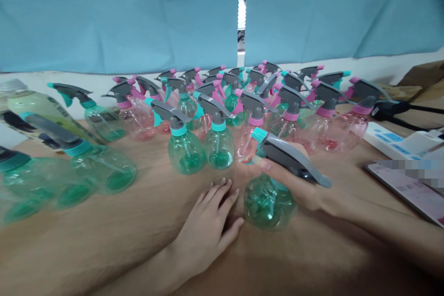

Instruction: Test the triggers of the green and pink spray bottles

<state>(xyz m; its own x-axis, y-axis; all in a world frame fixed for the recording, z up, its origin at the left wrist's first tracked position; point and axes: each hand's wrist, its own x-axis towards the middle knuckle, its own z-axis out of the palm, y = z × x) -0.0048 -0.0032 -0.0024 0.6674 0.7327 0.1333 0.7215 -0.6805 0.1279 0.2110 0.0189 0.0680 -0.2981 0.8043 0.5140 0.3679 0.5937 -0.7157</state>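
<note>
My right hand [301, 188] is wrapped round the neck and trigger of a green spray bottle [268, 203] with a grey and teal spray head. The bottle's nozzle points to the left and away from me. My left hand [210, 229] lies flat on the wooden table [145, 249] with its fingers stretched out, just left of that bottle and holding nothing. Beyond my hands stand two more green spray bottles [187, 151] side by side. A pink spray bottle [248, 136] is partly hidden behind my right hand.
Several pink and green spray bottles crowd the back of the table. More green bottles [104, 169] stand at the left, near a large yellowish bottle [41, 111]. A phone [409, 189] and a white power strip [391, 141] lie at the right. A blue curtain [121, 14] hangs behind.
</note>
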